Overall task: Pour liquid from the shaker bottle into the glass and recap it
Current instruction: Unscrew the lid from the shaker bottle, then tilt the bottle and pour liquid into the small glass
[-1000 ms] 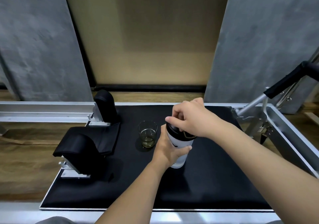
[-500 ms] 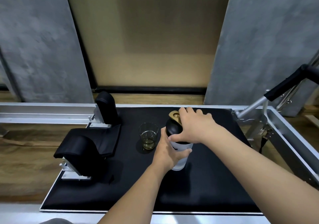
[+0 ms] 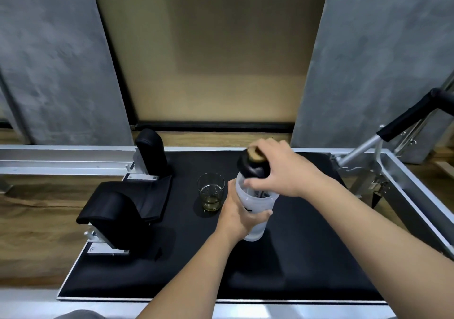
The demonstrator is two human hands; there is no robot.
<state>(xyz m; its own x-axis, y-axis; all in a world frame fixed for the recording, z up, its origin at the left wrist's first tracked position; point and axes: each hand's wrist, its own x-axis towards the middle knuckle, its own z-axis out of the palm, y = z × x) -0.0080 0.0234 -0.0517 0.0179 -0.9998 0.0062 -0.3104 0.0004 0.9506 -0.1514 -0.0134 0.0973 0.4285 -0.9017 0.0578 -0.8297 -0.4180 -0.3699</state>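
Observation:
A frosted white shaker bottle stands upright on the black pad. My left hand is wrapped around its body from the left. My right hand grips its black lid, which has a gold cap on top; the lid sits a little above the bottle's open rim. A clear glass with a little yellowish liquid in the bottom stands just left of the bottle, apart from my left hand.
Two black padded shoulder rests sit on the pad's left side. A metal frame and a black-handled bar run along the right. Grey wall panels and a wooden floor lie behind.
My right hand has lifted the black lid up off the bottle's rim, and the rim now shows below it. My left hand still holds the bottle in place.

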